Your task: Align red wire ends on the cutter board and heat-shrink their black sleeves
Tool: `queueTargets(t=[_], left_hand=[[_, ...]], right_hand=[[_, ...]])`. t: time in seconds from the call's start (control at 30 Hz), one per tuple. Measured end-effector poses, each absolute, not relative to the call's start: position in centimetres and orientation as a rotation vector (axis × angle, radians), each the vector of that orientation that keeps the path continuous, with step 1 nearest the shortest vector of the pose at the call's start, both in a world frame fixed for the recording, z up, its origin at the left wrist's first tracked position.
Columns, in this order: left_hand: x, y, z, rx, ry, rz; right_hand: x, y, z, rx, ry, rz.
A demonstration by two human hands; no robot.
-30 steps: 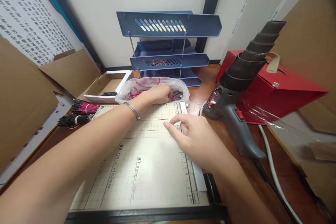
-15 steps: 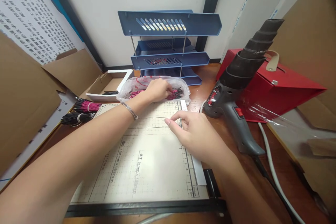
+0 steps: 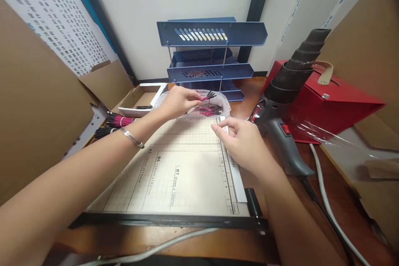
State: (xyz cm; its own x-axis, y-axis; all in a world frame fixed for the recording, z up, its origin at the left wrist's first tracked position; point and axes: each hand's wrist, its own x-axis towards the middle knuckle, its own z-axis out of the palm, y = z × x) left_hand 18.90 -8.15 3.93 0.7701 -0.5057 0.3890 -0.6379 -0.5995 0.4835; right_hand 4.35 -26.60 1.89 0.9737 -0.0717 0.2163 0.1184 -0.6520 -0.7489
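My left hand (image 3: 182, 102) pinches a few red wires with black ends (image 3: 208, 97), raised just above a clear plastic bag (image 3: 226, 102). More red-and-black wires (image 3: 210, 110) lie inside that bag, behind the paper cutter (image 3: 199, 178). Over the cutter's right edge hovers my right hand (image 3: 238, 139), thumb and index finger curved with a small gap between the tips and nothing visible in it. To the left of the cutter, a tied bundle of red wires (image 3: 121, 121) lies beside a tied bundle of black wires (image 3: 104, 131).
A dark heat gun (image 3: 280, 120) stands at right before a red box (image 3: 336, 108), its cable running forward. Blue tiered trays (image 3: 212, 72) rise at the back. An opened white carton (image 3: 143, 97) sits back left. A grey cable (image 3: 168, 244) crosses the front.
My left hand has lifted from the bag with several wires pinched in it. My right hand has shifted slightly right and up in view. The camera view has also moved.
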Motion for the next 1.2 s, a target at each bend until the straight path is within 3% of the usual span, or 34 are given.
queueTargets(t=[0.23, 0.6, 0.77, 1.0, 1.2], left_hand=[[10.7, -5.2, 5.0, 1.914, -0.624, 0.018], [4.1, -5.1, 3.1, 1.976, -0.153, -0.315], [4.6, -6.2, 1.9, 2.227, -0.299, -0.416], [6.0, -8.4, 2.9, 2.736, -0.479, -0.124], [5.3, -9.5, 3.7, 2.931, -0.651, -0.169]], right_hand=[[4.3, -26.5, 1.6, -2.181, -0.182, -0.598], [3.3, -25.6, 2.4, -2.197, -0.472, 0.016], [3.2, -25.7, 2.5, -2.378, -0.39, 0.197], [3.5, -26.5, 2.4, -2.624, -0.171, 0.165], [3.9, -27.4, 2.2, -2.608, -0.107, 0.103]])
